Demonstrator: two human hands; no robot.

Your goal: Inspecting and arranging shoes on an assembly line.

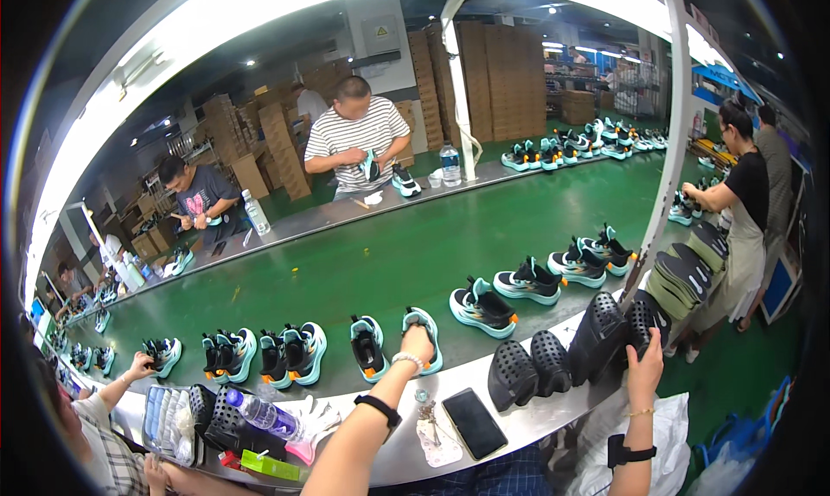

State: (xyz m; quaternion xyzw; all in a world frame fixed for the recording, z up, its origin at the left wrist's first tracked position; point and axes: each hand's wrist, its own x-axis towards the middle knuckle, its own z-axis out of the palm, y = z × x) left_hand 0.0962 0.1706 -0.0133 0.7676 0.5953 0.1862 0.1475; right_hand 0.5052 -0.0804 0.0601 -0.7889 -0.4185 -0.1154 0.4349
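My left hand (417,343), with a bead bracelet and a black watch on its wrist, reaches onto the green conveyor belt (389,262) and grips the heel of a teal, black and white sneaker (425,323). A matching sneaker (368,347) lies just left of it. My right hand (645,362) holds the lower edge of a black perforated shoe piece (644,317). This piece stands with several similar pieces (553,358) on the metal ledge (519,414) in front of the belt.
More sneakers (527,281) lie in pairs along the belt. A black phone (474,422), a water bottle (259,414) and a small bag sit on the ledge. A co-worker's hand (138,366) reaches in at the left. People work across the belt, and one (735,219) stands at the right by stacked insoles (683,280).
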